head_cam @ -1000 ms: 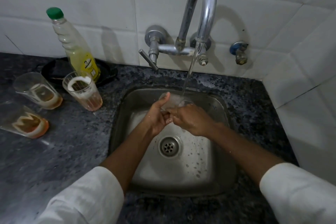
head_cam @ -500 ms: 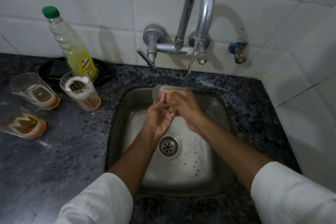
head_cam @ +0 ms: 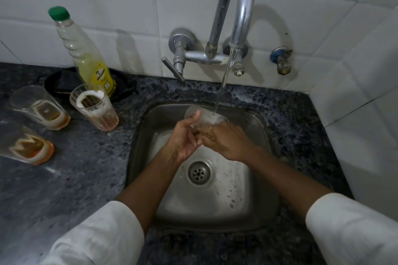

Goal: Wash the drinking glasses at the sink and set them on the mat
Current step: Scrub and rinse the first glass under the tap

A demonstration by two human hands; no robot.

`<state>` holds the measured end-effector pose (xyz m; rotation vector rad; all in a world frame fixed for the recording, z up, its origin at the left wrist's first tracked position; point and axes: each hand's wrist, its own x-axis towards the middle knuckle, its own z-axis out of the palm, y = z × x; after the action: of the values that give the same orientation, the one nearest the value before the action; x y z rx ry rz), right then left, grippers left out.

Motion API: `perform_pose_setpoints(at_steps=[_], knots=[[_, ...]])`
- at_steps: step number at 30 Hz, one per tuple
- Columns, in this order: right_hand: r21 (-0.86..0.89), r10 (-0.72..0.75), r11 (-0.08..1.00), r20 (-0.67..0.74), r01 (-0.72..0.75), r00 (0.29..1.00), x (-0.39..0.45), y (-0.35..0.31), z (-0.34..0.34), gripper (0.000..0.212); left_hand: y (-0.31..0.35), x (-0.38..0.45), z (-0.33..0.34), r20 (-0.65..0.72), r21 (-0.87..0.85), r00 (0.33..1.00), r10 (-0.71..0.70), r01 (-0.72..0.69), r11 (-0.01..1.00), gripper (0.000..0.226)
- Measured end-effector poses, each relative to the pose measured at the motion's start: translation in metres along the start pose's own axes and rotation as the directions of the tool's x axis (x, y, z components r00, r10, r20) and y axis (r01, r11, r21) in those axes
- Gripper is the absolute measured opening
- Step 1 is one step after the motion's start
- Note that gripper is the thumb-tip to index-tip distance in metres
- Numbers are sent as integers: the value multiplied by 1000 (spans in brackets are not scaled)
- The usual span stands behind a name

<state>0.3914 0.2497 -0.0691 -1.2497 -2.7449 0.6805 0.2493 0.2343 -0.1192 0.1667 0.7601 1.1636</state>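
A clear drinking glass (head_cam: pixel 204 117) is held over the steel sink (head_cam: pixel 261 135), right under the running stream from the tap (head_cam: pixel 233 13). My left hand (head_cam: pixel 183 140) grips its left side with the thumb up against the wall of the glass. My right hand (head_cam: pixel 226 141) holds it from the right, fingers wet. Three used glasses with brownish dregs and foam stand on the counter to the left: one nearest the sink (head_cam: pixel 94 106), one behind it (head_cam: pixel 38 107), one at the left edge (head_cam: pixel 23 145).
A green-capped bottle of yellow dish liquid (head_cam: pixel 86 54) stands on a black tray (head_cam: pixel 122 88) by the wall. A blue-handled valve (head_cam: pixel 281 59) sits on the tiles right of the tap. The dark speckled counter (head_cam: pixel 86 178) surrounds the sink; a tiled wall rises close at right.
The glass and both hands dropped slightly from the raised position half a second ago and turned under the stream. The counter glasses have not moved.
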Motion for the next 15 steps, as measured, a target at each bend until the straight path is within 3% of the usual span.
perform_pose_setpoints(at_steps=[1, 2, 3, 4, 5, 6, 7, 9, 11, 13, 14, 15], knots=[[268, 56, 962, -18, -49, 998, -1, 1, 1, 21, -2, -2, 4, -71, 47, 997, 11, -8, 999, 24], [594, 178, 795, -34, -123, 983, -1, -2, 3, 20, -6, -5, 10, -121, 64, 992, 33, -26, 998, 22], [853, 348, 490, -3, -179, 937, 0, -4, 8, 19, -9, -7, 16, -171, 88, 981, 93, -79, 993, 16], [975, 476, 145, 78, -166, 876, 2, -6, 15, 19, -12, -9, 21, -227, 129, 960, 167, -140, 982, 8], [981, 541, -151, 186, -123, 820, 3, -9, 24, 22, -16, -8, 21, -290, 234, 916, 277, -212, 949, 17], [935, 575, -347, 275, -75, 770, 4, -10, 35, 26, -18, -7, 19, -316, 396, 860, 400, -263, 880, 30], [883, 591, -469, 336, -27, 733, 5, -13, 42, 28, -18, -7, 16, -282, 594, 799, 530, -289, 751, 41], [832, 621, -553, 377, 43, 687, 10, -18, 49, 32, -19, -12, 18, -52, 834, 716, 696, -352, 425, 57], [801, 636, -593, 404, 81, 658, 17, -19, 50, 36, -19, -18, 24, 110, 878, 676, 729, -409, 247, 62], [786, 627, -608, 387, 114, 676, 23, -19, 43, 40, -15, -25, 29, 189, 880, 656, 731, -444, 170, 61], [800, 636, -587, 359, 126, 684, 24, -18, 38, 39, -13, -29, 31, 215, 868, 667, 714, -466, 173, 62], [817, 639, -561, 327, 132, 696, 26, -17, 33, 36, -10, -31, 30, 214, 840, 710, 670, -485, 245, 62]])
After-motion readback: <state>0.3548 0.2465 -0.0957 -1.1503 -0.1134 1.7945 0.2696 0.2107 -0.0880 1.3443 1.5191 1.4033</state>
